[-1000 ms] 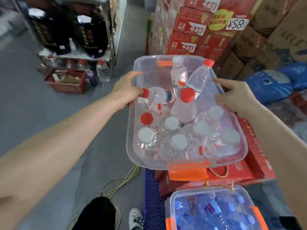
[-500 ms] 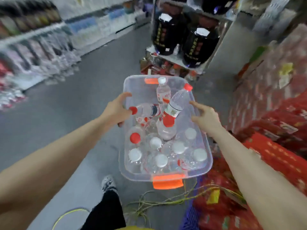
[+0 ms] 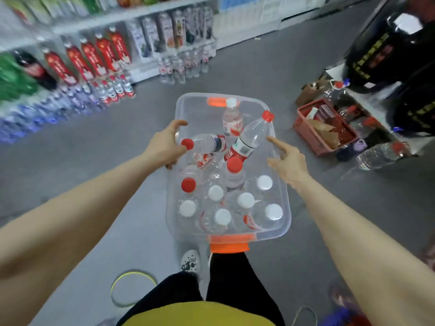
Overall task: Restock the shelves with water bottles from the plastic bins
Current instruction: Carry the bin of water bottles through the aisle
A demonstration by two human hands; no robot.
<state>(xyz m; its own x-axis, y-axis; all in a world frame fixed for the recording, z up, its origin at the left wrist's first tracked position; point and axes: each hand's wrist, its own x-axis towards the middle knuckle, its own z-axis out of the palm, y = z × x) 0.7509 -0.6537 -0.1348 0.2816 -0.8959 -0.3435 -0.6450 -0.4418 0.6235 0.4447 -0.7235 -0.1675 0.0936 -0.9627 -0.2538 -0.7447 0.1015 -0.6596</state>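
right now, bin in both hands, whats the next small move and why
Probably carry the bin on toward the shelves ahead-left, then set it down. Both the left hand and right hand are busy on its sides, so no bottle can be picked yet.

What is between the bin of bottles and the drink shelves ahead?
Nothing visible: only bare grey floor lies between the clear plastic bin, gripped by the left hand and right hand, and the shelves.
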